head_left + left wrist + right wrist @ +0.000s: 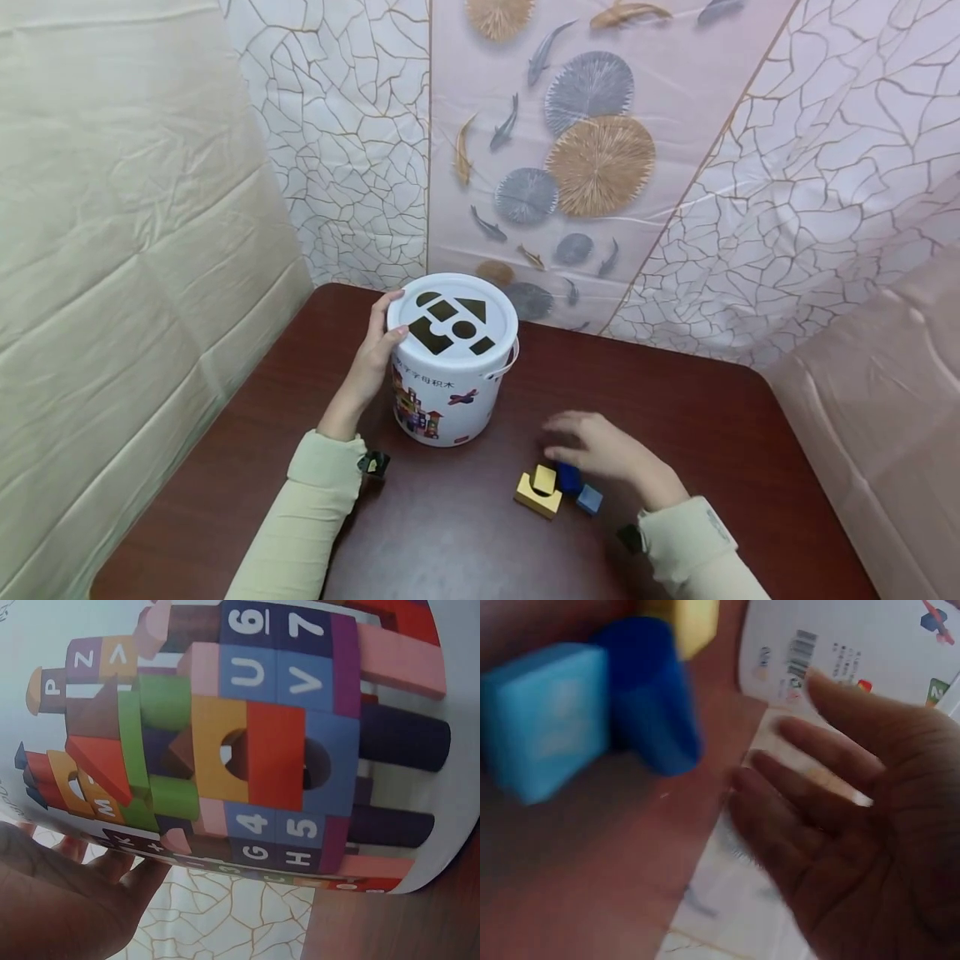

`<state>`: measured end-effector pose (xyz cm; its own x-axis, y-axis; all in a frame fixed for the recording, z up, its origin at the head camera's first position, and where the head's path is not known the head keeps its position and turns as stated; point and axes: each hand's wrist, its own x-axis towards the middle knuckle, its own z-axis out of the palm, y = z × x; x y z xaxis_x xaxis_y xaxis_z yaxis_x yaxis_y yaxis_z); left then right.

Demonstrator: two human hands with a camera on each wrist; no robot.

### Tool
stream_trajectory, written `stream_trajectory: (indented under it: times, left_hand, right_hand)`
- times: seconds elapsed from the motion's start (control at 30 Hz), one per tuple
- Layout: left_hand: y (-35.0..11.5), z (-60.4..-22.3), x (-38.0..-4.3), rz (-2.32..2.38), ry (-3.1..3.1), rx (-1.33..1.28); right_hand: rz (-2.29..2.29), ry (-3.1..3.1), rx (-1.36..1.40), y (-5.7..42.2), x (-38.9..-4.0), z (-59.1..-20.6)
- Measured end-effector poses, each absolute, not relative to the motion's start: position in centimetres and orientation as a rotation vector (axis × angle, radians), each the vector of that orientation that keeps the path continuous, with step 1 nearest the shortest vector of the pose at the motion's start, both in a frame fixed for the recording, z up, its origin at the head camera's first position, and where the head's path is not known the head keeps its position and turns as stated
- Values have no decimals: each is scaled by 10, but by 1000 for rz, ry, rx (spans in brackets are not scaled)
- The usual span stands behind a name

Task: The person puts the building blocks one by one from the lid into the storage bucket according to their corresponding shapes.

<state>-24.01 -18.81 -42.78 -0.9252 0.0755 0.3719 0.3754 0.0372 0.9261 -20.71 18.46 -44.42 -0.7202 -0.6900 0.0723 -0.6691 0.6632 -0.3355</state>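
A white bucket (444, 404) printed with pictures of building blocks stands upright on the table. Its white lid (495, 321) has several shaped holes. My left hand (367, 362) rests against the bucket's left side, fingertips and thumb at the lid's rim. Right of the bucket, my right hand (603, 450) hovers beside a small group of blocks, fingers loosely extended and holding nothing. The group has a yellow block with a curved notch (536, 502), a small yellow block (544, 478) in that notch, a dark blue cylinder (649, 697) and a light blue block (547, 720).
The dark red-brown table (645, 392) extends around the bucket and blocks. A white handle (513, 362) hangs at the bucket's right side. Patterned cloth (360, 150) rises behind the table, with pale cloth walls (150, 250) at the sides.
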Motion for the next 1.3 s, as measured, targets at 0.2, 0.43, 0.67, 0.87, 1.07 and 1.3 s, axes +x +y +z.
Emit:
stream_trajectory:
  times: [0.2, 0.43, 0.67, 0.87, 1.07, 1.3]
  left_hand:
    - [-194, -432, -240, -2007, -2071, -456]
    - [-193, -431, -241, -2004, -2064, -470]
    - [-189, -431, -241, -2009, -2073, -479]
    - [-186, -431, -241, -2017, -2065, -485]
    - [-185, -432, -241, -2003, -2075, -479]
    - [-189, -431, -243, -1983, -2084, -473]
  right_hand:
    - [-457, 2698, -1085, 191, -190, -456]
    - [-381, 2659, -1204, 187, -187, -456]
    - [-332, 2585, -1205, 187, -187, -460]
    - [-355, 2690, -1185, 185, -192, -463]
    - [-746, 2831, -1481, 165, -207, -424]
    - [-1264, 2929, -1599, 88, -239, -332]
